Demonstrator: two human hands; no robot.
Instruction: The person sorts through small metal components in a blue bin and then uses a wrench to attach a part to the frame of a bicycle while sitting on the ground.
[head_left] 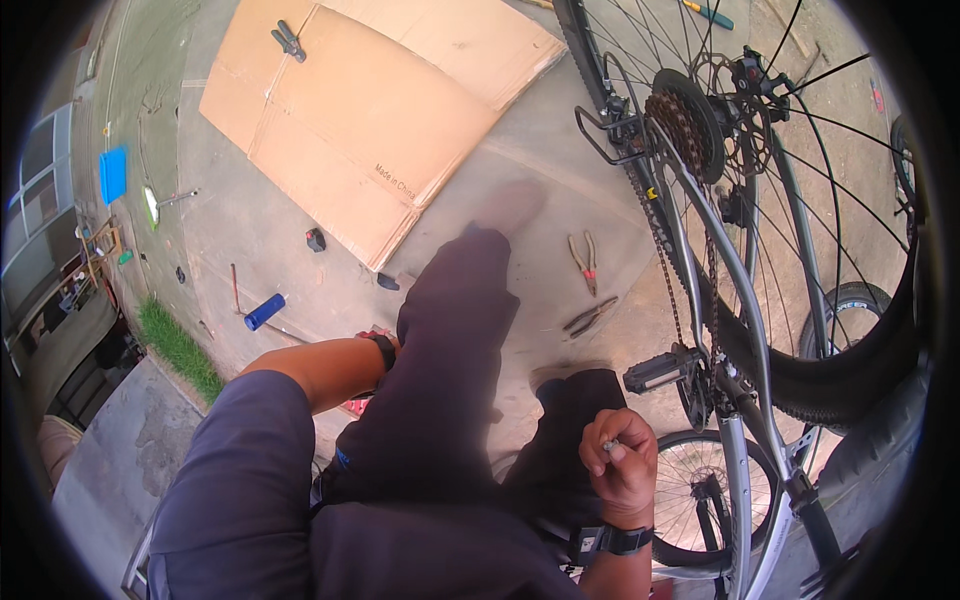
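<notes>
My right hand (628,472) is closed in a pinch on a small grey metal piece (611,445), too small to name, held between thumb and fingertips above my right thigh. Just right of it stands a silver bicycle (738,265), seemingly upside down, with its pedal (660,371), chain (668,275) and rear cassette (678,130) facing me. My left hand (381,338) reaches down beside my left knee. The leg hides most of its fingers, so what they do cannot be seen.
Pliers with red-marked handles (583,262) and dark pliers (590,317) lie on the concrete between my feet and the bicycle. A flattened cardboard sheet (370,120) bears another tool (290,42). A blue cylinder (264,312) and a thin rod (235,288) lie left.
</notes>
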